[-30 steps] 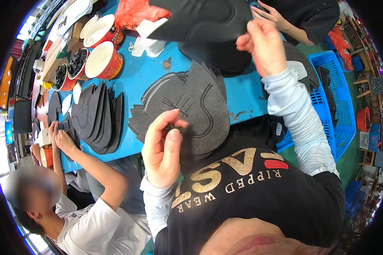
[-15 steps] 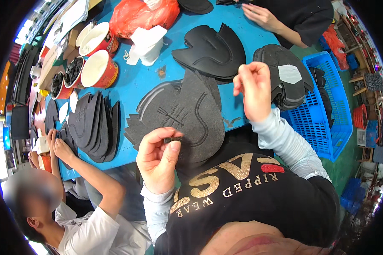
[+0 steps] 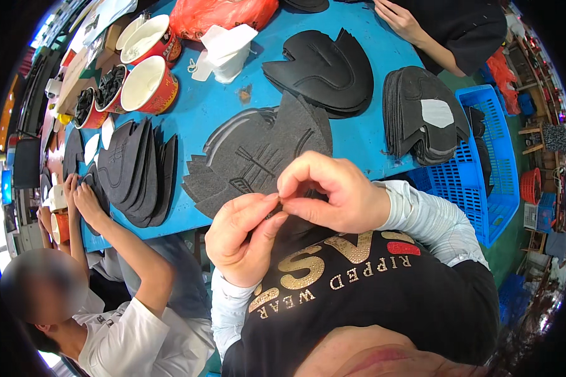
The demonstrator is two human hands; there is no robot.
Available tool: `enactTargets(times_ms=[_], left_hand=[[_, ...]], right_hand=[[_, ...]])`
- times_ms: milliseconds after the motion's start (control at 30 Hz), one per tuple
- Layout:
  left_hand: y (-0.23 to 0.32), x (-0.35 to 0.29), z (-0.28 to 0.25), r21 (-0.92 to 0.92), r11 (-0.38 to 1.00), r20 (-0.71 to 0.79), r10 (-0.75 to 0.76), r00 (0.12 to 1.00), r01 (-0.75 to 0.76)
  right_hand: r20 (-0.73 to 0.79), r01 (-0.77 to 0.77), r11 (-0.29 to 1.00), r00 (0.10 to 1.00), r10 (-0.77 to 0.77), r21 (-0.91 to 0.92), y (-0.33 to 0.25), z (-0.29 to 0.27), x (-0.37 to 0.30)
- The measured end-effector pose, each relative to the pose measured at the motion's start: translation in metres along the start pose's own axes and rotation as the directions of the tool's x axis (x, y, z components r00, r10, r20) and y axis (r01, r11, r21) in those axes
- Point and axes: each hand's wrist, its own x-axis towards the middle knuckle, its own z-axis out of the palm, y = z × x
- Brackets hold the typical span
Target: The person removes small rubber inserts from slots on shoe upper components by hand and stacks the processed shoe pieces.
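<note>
My left hand [image 3: 240,237] is closed in a pinch on a small dark piece [image 3: 272,213], mostly hidden by the fingers. My right hand [image 3: 336,193] meets it, thumb and forefinger pinched together at the left fingertips; what they grip, if anything, is too small to make out. Just beyond both hands, a fanned pile of dark grey felt-like cut pieces [image 3: 248,147] with stitched or pressed lines lies at the table's near edge. Behind it rests a stack of smooth black shaped pieces [image 3: 324,72].
The blue table [image 3: 236,100] also bears another black stack [image 3: 421,94] with a white patch, upright dark pieces [image 3: 138,169], red-and-white paper bowls [image 3: 149,85], a white container [image 3: 227,53] and an orange bag [image 3: 223,16]. A blue crate [image 3: 493,163] stands right. Co-workers sit left and far right.
My right hand has come down and left from above the table to meet my left hand's fingertips. The left hand has turned slightly and still holds the small dark piece.
</note>
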Motion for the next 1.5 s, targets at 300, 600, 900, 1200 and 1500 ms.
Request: enactTargets(times_ms=[300,600,900,1200,1500], left_hand=[[-0.01,-0.005,0.009,-0.149,0.986,-0.092,-0.089,0.992,0.075],[-0.011,-0.003,0.004,-0.147,0.988,-0.097,-0.062,0.993,0.048],[-0.006,-0.007,-0.004,-0.2,0.973,-0.044,-0.13,0.991,0.118],[0.002,0.007,-0.036,0.072,0.974,0.249,-0.226,0.942,0.215],[-0.016,-0.007,-0.03,0.428,0.903,0.14,-0.028,0.99,-0.035]], right_hand=[[0.083,0.425,0.743,0.889,-0.45,-0.517,0.002,0.002,0.006],[0.019,0.329,0.832,0.933,-0.358,-0.447,-0.005,0.006,0.01],[0.036,0.18,0.934,0.983,-0.177,-0.307,-0.005,0.009,0.006],[0.252,-0.452,0.884,0.875,0.413,0.12,-0.032,-0.022,0.01],[0.336,0.341,0.601,0.933,-0.125,-0.723,0.008,-0.041,0.045]])
